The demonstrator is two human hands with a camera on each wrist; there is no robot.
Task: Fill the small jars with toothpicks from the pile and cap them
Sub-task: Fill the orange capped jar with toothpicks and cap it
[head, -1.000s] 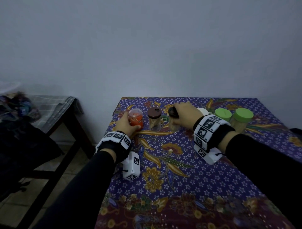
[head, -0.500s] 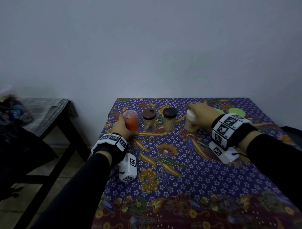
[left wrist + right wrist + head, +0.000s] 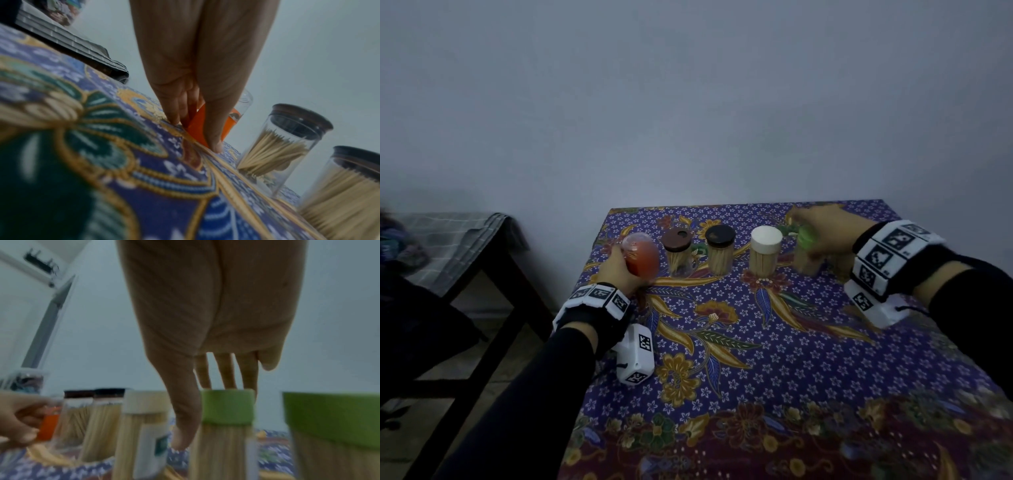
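Note:
Capped toothpick jars stand in a row at the back of the table. My left hand [image 3: 626,270] grips the orange jar [image 3: 642,257] at the row's left end, and that jar leans. To its right stand a brown-capped jar [image 3: 677,251], a dark-capped jar [image 3: 720,248] and a white-capped jar [image 3: 765,251]. My right hand [image 3: 815,240] holds the green-capped jar [image 3: 806,245]. In the right wrist view, the thumb lies beside this green-capped jar [image 3: 227,407] and the fingers reach behind its cap. A second green-capped jar [image 3: 333,418] stands just to the right.
A floral blue tablecloth [image 3: 756,359] covers the table, whose back edge meets the wall. A dark side table with a grey checked cloth [image 3: 458,240] stands to the left, across a gap of floor.
My right hand has moved right along the row, from the dark-capped jar to the white-capped one and now to the green-capped one. My left hand kept the orange jar, which now leans.

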